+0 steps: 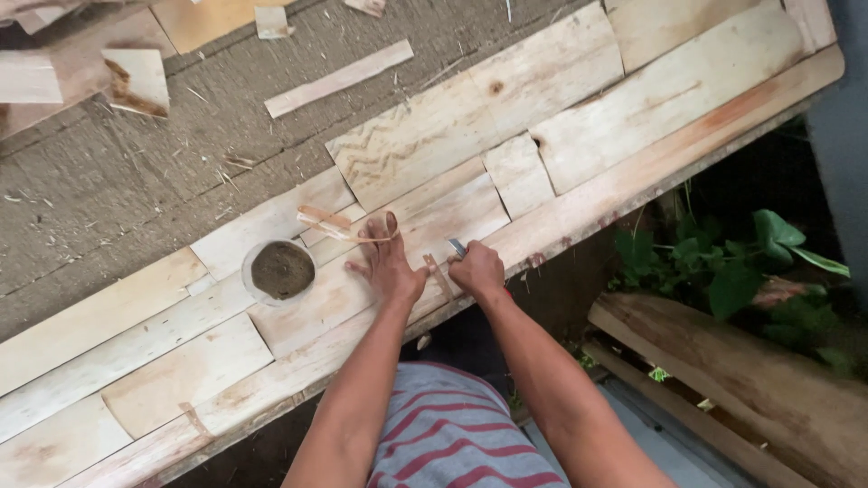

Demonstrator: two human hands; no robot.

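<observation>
Pale wooden slats (136,343): laid side by side in a long diagonal band from lower left to upper right, covering the table (108,190), whose grey fibrous surface shows bare above them.

Loose offcuts (136,81): scattered at upper left on the grey surface, with a narrow strip (339,79) lying near the top centre.

Round bowl (279,270): pale rim, filled with dark brown powder or paste; it rests on the slats just beside the left hand.

Thin curled sliver of wood (339,228): lies on the slats at the left fingertips, touching or nearly touching them.

Left hand (389,267): flat on the slats, palm down, fingers (373,242) spread and released, grasping nothing.

Small brown strip (439,275): lies on the slat between the two hands.

Right hand (477,269): clenched around a small blade (457,246), of which only the bluish tip shows above the knuckles; it sits at the near edge of the slats.

Green leafy plant (732,262): below the table at right, beside a weathered log (723,380).

No packages, labels or signs are visible.
</observation>
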